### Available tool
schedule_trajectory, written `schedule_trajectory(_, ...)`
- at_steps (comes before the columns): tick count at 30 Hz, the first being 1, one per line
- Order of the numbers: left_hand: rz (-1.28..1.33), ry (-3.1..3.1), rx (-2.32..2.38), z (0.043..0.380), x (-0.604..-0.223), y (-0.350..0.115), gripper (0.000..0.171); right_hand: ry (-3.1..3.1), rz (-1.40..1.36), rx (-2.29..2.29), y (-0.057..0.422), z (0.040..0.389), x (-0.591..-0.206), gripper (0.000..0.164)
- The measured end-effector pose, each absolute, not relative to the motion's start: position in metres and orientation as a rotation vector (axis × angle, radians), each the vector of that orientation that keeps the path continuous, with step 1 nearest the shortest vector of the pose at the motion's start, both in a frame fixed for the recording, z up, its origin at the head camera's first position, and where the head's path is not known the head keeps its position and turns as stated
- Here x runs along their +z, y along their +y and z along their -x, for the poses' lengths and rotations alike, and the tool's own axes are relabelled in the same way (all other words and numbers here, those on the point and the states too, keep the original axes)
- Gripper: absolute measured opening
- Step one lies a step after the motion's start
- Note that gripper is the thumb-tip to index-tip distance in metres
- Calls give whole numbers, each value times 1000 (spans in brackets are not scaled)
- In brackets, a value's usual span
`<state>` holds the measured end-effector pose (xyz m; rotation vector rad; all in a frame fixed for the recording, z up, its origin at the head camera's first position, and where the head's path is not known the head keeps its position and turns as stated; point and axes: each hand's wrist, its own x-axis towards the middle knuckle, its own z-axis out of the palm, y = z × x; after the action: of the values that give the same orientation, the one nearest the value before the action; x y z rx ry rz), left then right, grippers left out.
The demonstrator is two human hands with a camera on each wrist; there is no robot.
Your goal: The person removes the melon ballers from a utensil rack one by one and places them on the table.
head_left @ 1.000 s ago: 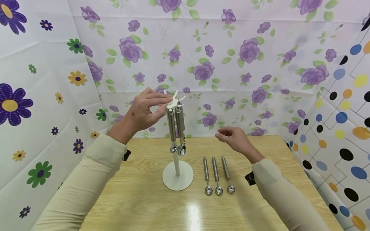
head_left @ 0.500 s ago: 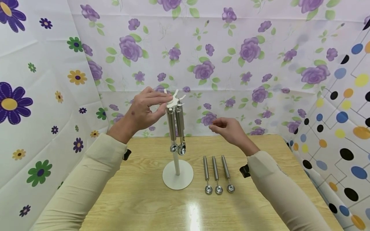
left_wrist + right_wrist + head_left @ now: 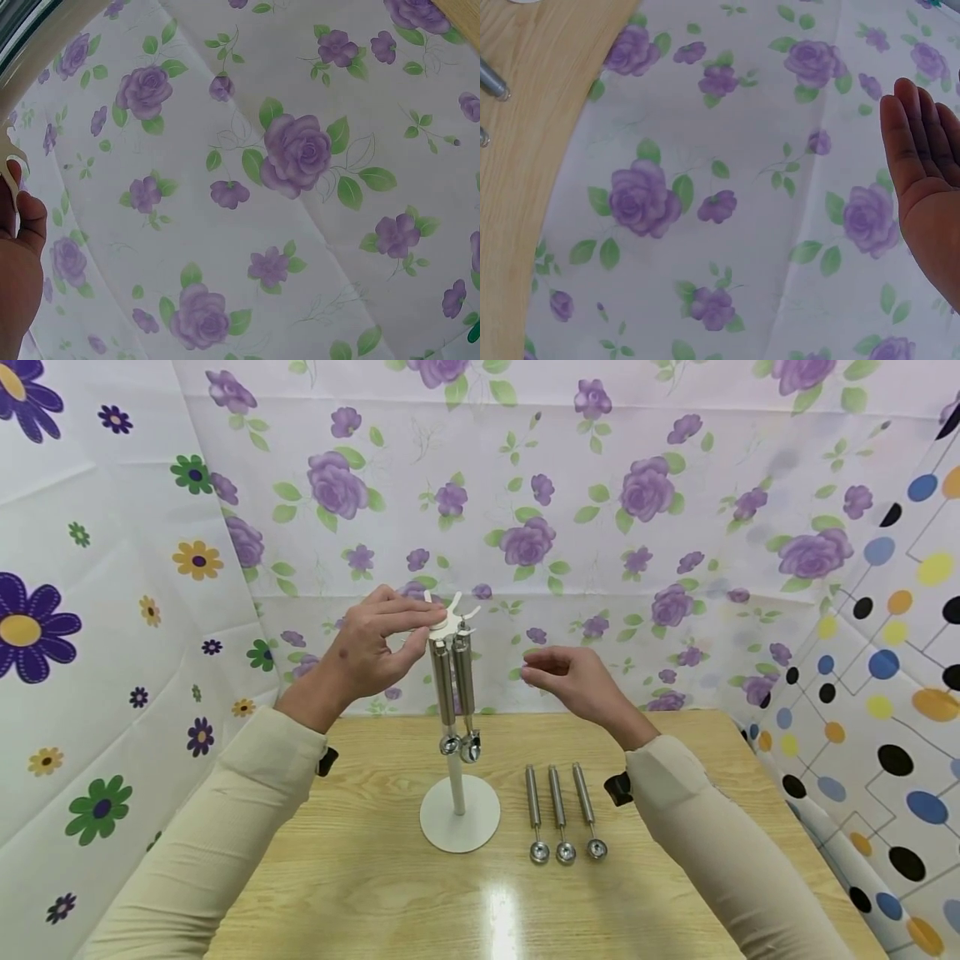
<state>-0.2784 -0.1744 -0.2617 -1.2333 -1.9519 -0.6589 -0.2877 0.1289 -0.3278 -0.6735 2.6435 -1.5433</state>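
Note:
My left hand (image 3: pixel 378 639) holds the top of a white utensil stand (image 3: pixel 460 814), fingers over its hub and thumb at the near side. Part of that hand (image 3: pixel 22 247) shows at the left edge of the left wrist view, by a white prong. Steel scoops (image 3: pixel 444 689) with thick handles and small round bowls hang from the prongs. My right hand (image 3: pixel 573 678) is in the air right of the stand, fingers loosely bent, holding nothing and apart from the hanging scoops. In the right wrist view its fingers (image 3: pixel 922 135) lie side by side.
Three similar steel scoops (image 3: pixel 558 802) lie side by side on the wooden table (image 3: pixel 360 877), right of the stand's round base, bowls toward me. A floral cloth (image 3: pixel 525 493) hangs behind the table, with patterned cloths at both sides.
My right hand has moved left and slightly up, closer to the stand. The left hand stays on the top of the stand, and the scoops on the table have not moved.

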Motion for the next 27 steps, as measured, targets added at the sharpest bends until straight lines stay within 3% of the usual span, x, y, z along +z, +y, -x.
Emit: schedule_trajectory(27,1244,-2054,-730,275,-259,-179,28,2465,999,-1617,80,285,-313,33)
